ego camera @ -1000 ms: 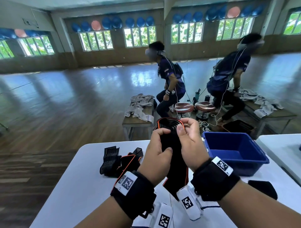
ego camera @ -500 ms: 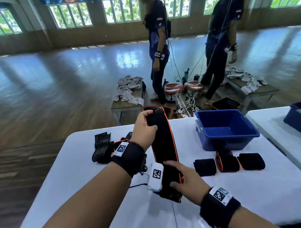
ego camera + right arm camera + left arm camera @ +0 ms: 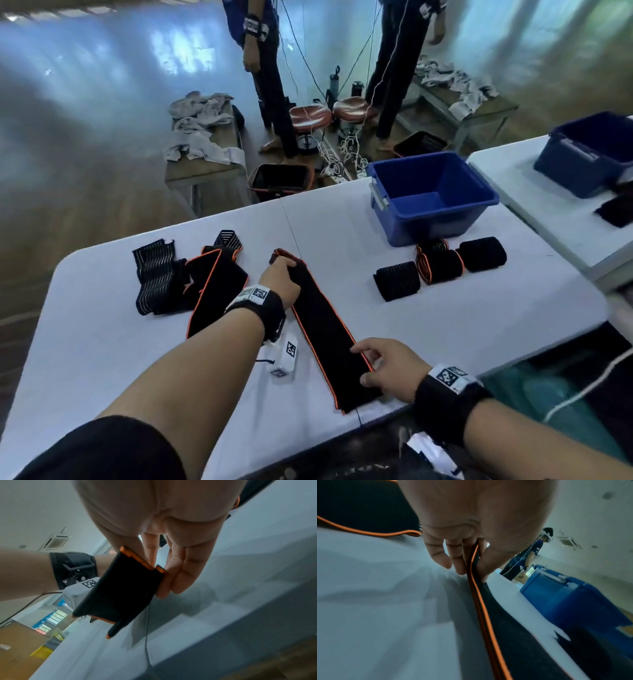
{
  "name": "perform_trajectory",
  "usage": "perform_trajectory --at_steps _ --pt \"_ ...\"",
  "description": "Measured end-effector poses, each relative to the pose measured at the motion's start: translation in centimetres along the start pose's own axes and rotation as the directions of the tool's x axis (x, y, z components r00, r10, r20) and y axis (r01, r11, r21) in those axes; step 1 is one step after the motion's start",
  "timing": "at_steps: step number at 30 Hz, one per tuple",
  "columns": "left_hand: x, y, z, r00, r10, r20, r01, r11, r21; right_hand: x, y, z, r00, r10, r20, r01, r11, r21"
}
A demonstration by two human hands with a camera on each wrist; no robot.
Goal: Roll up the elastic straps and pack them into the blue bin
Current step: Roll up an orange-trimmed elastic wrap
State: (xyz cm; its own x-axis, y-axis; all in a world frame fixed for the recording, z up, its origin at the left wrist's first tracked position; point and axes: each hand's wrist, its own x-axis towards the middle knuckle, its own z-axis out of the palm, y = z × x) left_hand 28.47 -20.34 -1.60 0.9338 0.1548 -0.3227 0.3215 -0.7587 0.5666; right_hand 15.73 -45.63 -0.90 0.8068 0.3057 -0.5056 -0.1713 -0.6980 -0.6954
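A long black elastic strap with orange edging (image 3: 323, 329) lies stretched on the white table (image 3: 342, 222), running from the middle toward the near edge. My left hand (image 3: 282, 277) grips its far end; the left wrist view shows the orange edge (image 3: 473, 566) between thumb and fingers. My right hand (image 3: 383, 370) pinches the near end, and the right wrist view shows the strap end (image 3: 120, 586) held in its fingers. The blue bin (image 3: 428, 195) stands at the far right of the table. Three rolled straps (image 3: 440, 265) lie in front of it.
A pile of unrolled straps (image 3: 181, 277) lies at the left. A second white table (image 3: 534, 192) at the right carries another blue bin (image 3: 585, 154). Two people stand beyond the table near stools (image 3: 310, 114), benches with cloths and floor cables.
The strap, held up in both hands a second ago, now lies flat on the table. My hands have spread apart to its two ends, right hand drawn toward the near edge.
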Motion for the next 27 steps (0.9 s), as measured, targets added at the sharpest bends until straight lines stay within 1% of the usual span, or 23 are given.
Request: perform_trajectory --at_steps 2,7,9,15,19,21,22,24,25,27 --pt "0.4 -0.6 0.3 1.000 -0.007 0.014 0.005 0.996 0.093 -0.2 0.0 0.5 1.000 0.018 -0.002 -0.018 0.998 -0.054" --pt "1.1 -1.6 0.2 1.000 -0.014 -0.007 0.015 0.956 0.294 0.4 -0.2 1.3 1.000 0.019 -0.018 -0.021 0.990 -0.140" --pt "1.3 -1.9 0.1 1.000 -0.012 0.000 0.012 0.944 0.330 0.6 -0.3 1.4 1.000 0.008 -0.029 -0.012 0.986 -0.169" --pt "1.9 -1.8 0.6 0.997 0.068 0.026 -0.072 0.891 0.448 0.6 -0.8 1.7 0.999 -0.029 -0.013 0.027 0.985 -0.169" --pt "2.6 -1.9 0.3 0.990 0.100 0.096 -0.132 0.885 0.446 0.6 -1.4 1.7 0.998 -0.060 0.008 0.060 0.984 -0.169" --pt "2.6 -1.9 0.0 0.991 0.097 0.095 -0.129 0.891 0.436 0.6 -1.3 1.5 0.998 -0.068 0.009 0.068 0.984 -0.162" --pt "2.4 -2.1 -0.1 0.994 0.089 0.069 -0.110 0.902 0.416 0.6 -1.1 1.4 0.998 -0.061 0.009 0.062 0.986 -0.156" --pt "1.5 -2.5 -0.2 0.997 0.082 -0.016 -0.072 0.943 0.326 0.8 -0.7 1.0 0.999 -0.029 0.022 0.032 0.991 -0.130" --pt "0.6 -2.8 -0.2 0.995 0.092 -0.049 -0.076 0.962 0.261 0.9 -0.4 0.7 1.000 -0.013 0.027 0.016 0.994 -0.111" --pt "-2.0 -3.6 -0.1 0.992 0.122 -0.044 -0.116 0.984 0.135 1.1 0.1 0.2 0.999 0.002 0.032 0.000 0.997 -0.076"
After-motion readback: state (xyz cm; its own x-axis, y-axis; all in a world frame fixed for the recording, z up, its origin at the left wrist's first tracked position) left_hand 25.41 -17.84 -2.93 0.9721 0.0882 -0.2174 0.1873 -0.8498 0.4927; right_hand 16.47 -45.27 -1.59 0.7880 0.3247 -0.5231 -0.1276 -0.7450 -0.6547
